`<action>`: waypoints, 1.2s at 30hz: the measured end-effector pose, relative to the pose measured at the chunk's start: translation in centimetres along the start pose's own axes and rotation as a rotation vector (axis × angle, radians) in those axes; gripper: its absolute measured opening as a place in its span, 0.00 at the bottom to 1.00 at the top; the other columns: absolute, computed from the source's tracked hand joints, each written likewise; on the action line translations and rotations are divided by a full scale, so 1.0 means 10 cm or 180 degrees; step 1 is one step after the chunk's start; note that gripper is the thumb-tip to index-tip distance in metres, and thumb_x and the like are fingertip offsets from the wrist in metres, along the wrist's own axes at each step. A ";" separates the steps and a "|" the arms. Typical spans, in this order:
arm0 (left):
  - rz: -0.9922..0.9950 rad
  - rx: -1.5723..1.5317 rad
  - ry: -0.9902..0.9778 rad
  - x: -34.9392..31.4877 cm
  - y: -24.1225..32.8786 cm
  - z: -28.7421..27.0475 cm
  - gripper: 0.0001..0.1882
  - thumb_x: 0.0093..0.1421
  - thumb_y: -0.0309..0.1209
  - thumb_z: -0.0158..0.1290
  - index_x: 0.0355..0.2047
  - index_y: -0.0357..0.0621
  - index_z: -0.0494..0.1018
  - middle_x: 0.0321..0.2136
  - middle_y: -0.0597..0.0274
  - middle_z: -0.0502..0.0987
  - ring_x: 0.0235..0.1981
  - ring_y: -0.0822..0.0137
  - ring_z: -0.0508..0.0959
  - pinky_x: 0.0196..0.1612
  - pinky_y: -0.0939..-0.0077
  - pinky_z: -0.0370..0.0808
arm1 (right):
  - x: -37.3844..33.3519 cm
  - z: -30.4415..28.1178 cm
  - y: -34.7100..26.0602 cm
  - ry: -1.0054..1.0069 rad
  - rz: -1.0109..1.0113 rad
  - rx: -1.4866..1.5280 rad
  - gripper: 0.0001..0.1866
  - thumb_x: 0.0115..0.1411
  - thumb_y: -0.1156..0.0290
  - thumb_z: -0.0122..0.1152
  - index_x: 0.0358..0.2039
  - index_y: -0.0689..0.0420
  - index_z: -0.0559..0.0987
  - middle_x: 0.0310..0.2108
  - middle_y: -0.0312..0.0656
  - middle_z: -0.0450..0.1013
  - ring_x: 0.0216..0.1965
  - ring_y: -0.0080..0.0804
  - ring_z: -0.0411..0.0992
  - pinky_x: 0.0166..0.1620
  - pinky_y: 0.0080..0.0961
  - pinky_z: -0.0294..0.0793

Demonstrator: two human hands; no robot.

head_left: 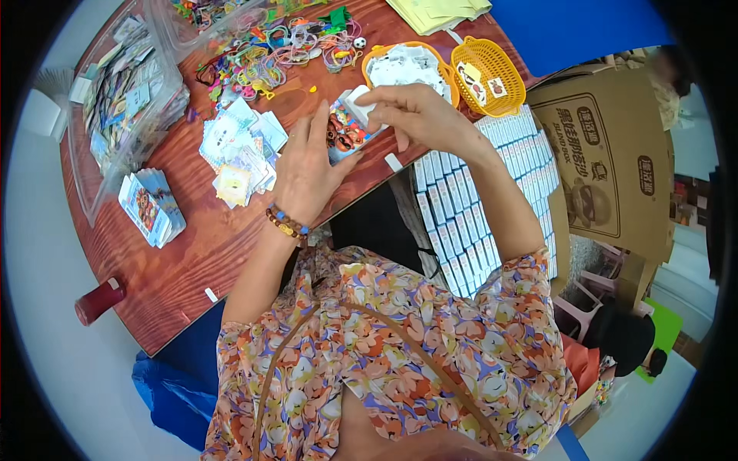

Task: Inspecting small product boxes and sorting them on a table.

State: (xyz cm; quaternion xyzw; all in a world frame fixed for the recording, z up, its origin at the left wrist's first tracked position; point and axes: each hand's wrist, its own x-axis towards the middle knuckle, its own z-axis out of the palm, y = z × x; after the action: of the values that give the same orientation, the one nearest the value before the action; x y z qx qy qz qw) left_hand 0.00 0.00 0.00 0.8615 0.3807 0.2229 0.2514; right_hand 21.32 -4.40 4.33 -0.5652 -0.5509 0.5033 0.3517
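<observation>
Near the table's right edge, my left hand [306, 169] is wrapped round a small cardboard box [346, 137] with a colourful cartoon print. My right hand [424, 121] has its fingers bent at the box's white upper end [358, 104], pinching what looks like a flap. The fingertips partly hide that end, and the box's inside does not show. Left of my left hand lies a loose pile of printed cards [244, 150]. A stack of flattened printed boxes [154, 207] stands farther left. Beyond my right hand is an orange basket [452, 75] heaped with small white packets [407, 67].
A yellow basket [513, 65] holds a few stickers. Colourful trinkets [269, 54] spread along the far side, beside a clear bin [81, 173] of packets. Rows of small white boxes [461, 207] fill an open carton [607, 154] at my right. A dark red cup [100, 301] sits near left.
</observation>
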 end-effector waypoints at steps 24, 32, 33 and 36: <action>0.0006 -0.0304 0.0433 -0.12 -0.20 -0.09 0.44 0.46 0.33 0.70 0.62 0.39 0.62 0.41 0.47 0.73 0.41 0.48 0.76 0.42 0.59 0.76 | -0.28 -1.61 0.94 0.2015 0.1005 -0.3847 0.14 0.64 0.62 0.53 0.43 0.55 0.82 0.39 0.49 0.79 0.42 0.44 0.78 0.44 0.40 0.76; 0.0234 -0.0260 0.0737 -0.19 -0.28 -0.10 0.44 0.46 0.32 0.70 0.62 0.38 0.61 0.45 0.46 0.73 0.44 0.48 0.76 0.45 0.60 0.76 | -0.07 -0.11 -0.32 0.1113 -0.0486 -0.0525 0.06 0.64 0.71 0.60 0.37 0.59 0.80 0.31 0.35 0.80 0.27 0.14 0.73 0.26 0.09 0.68; 0.0208 -0.0233 0.0747 -0.20 -0.29 -0.10 0.44 0.46 0.32 0.70 0.62 0.38 0.61 0.45 0.46 0.73 0.44 0.48 0.76 0.45 0.60 0.76 | 0.00 0.12 -0.47 0.0977 -0.0147 -0.0532 0.07 0.65 0.70 0.60 0.38 0.61 0.81 0.31 0.34 0.80 0.26 0.15 0.73 0.27 0.12 0.70; 0.0222 -0.0159 0.0818 -0.22 -0.26 -0.13 0.46 0.46 0.33 0.70 0.63 0.37 0.60 0.47 0.47 0.72 0.45 0.49 0.76 0.46 0.60 0.76 | 0.21 0.42 -0.30 0.0998 -0.0786 -0.0955 0.09 0.64 0.70 0.59 0.40 0.61 0.81 0.29 0.37 0.80 0.24 0.21 0.75 0.27 0.20 0.73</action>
State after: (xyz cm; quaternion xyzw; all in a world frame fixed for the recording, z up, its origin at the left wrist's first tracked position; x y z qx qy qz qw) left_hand -3.50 0.15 -0.94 0.8320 0.3739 0.3494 0.2141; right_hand 16.26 -2.53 5.73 -0.6107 -0.6230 0.2752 0.4038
